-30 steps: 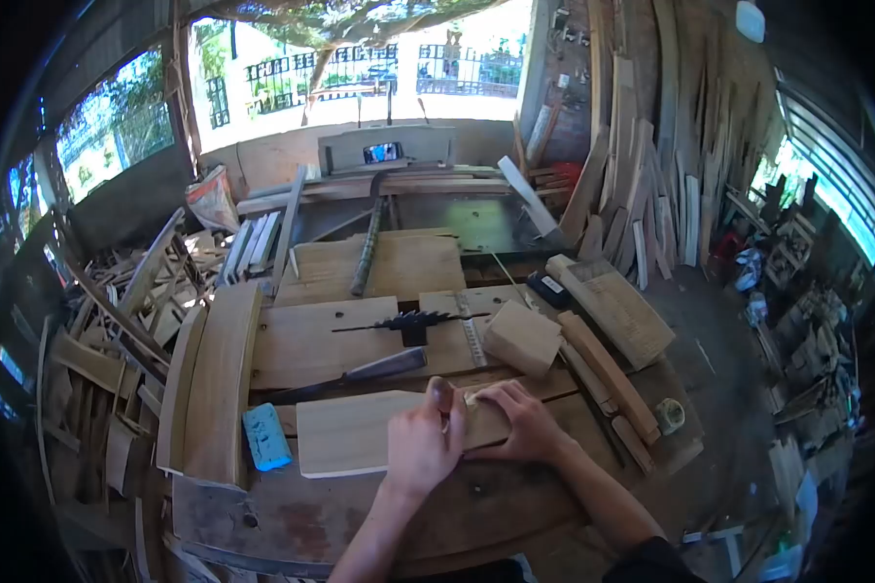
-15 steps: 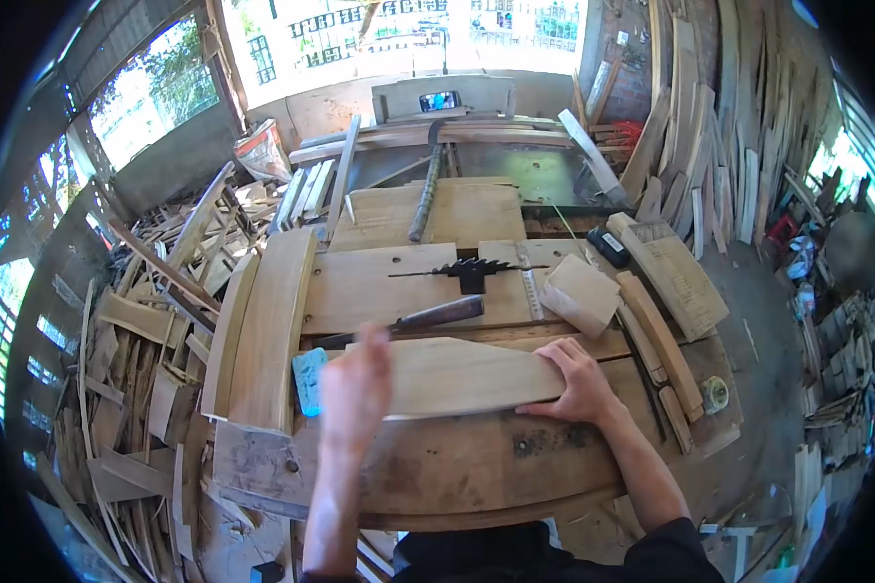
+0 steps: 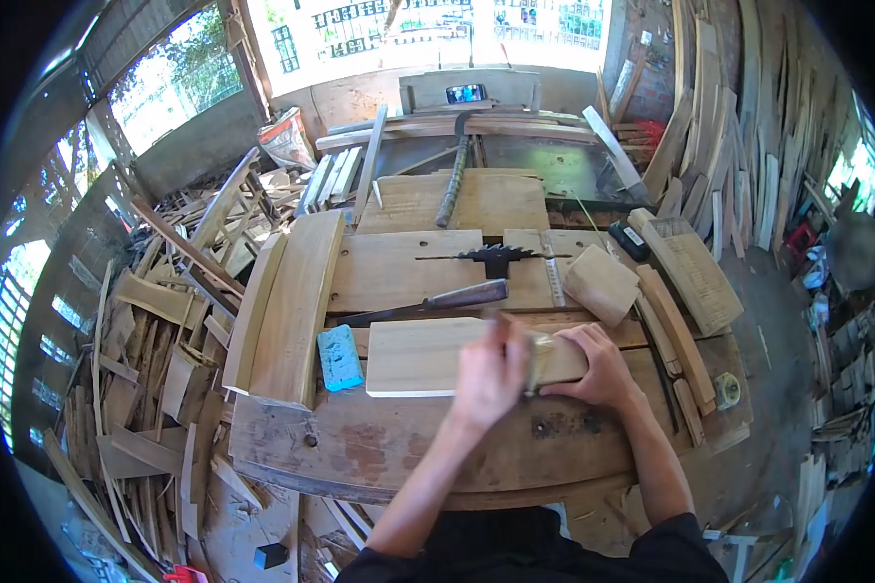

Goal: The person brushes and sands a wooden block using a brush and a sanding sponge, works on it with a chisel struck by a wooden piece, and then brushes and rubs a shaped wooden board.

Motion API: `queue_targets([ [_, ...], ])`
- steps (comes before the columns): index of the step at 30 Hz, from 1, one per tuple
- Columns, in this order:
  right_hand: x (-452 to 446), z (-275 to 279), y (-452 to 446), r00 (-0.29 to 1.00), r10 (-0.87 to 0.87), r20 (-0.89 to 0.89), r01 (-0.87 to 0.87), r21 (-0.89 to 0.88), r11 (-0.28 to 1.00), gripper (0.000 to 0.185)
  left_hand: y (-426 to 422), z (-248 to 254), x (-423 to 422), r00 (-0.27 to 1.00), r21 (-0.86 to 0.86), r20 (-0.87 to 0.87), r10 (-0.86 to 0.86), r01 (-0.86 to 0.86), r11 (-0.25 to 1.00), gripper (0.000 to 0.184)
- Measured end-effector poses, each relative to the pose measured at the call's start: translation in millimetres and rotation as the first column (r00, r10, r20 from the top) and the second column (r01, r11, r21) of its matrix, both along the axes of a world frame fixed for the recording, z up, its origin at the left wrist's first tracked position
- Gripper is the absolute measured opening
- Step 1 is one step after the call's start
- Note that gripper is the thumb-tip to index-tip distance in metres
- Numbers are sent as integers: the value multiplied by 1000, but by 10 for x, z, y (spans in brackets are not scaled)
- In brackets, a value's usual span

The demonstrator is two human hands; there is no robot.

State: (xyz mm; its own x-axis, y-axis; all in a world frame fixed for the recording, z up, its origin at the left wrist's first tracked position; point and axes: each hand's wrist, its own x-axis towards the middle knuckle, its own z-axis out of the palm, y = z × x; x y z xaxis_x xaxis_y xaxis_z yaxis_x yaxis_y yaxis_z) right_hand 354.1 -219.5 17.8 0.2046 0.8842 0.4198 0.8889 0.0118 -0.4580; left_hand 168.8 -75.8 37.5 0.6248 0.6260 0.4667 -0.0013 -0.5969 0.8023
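Note:
A pale wooden board (image 3: pixel 413 358) lies crosswise near the front of the workbench. My right hand (image 3: pixel 601 367) grips its right end, thumb at the near edge and fingers over the top. Over the board, just left of that hand, my left hand (image 3: pixel 494 371) is closed and blurred by motion; what it holds, if anything, I cannot make out. A blue block (image 3: pixel 339 358) lies left of the board. Behind the board rests a long tool with a wooden handle (image 3: pixel 467 294), and farther back a black toothed piece (image 3: pixel 496 257).
Curved boards (image 3: pixel 301 301) stand at the bench's left. A wooden block (image 3: pixel 602 285), long wood strips (image 3: pixel 676 335), a thick plank (image 3: pixel 690 272) and a tape roll (image 3: pixel 726 390) are at the right. Scrap wood (image 3: pixel 156 389) is heaped on the left.
My left hand has moved from the board's left end to near its right end. The view has shifted, so the bench appears farther right and slightly higher. My right hand still grips the board.

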Motion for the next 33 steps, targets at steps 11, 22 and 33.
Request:
queue_targets([
  [11, 67, -56, -19, 995, -95, -34, 95, -1, 996, 83, 522, 310, -677, 893, 338, -194, 407, -328, 882, 14],
  [22, 147, -114, -22, 997, -70, -40, 69, -42, 997, 67, -355, 20, 318, 993, 118, -12, -119, 119, 986, 18],
  [33, 72, -32, -25, 994, -88, -68, 87, -21, 996, 84, 933, 358, -986, 875, 246, -46, 481, -457, 855, 22],
])
